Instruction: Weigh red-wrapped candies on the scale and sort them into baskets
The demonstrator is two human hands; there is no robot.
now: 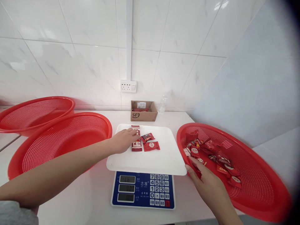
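My left hand reaches over a white weighing tray, its fingers closed on the edge of a long red and white snack packet. Two small red wrapped candies, one dark-printed and one with a white round label, lie just right of that packet. Below the tray is the blue keypad panel of a digital scale. At the right, my right hand grips the near-left rim of a red plastic basket. Several red wrapped sweets lie inside this basket.
Two more red perforated baskets, one nearer and one farther, stand at the left. Behind the scale are an open cardboard box with red packets inside and a clear plastic bottle. A tiled wall with a socket backs the table.
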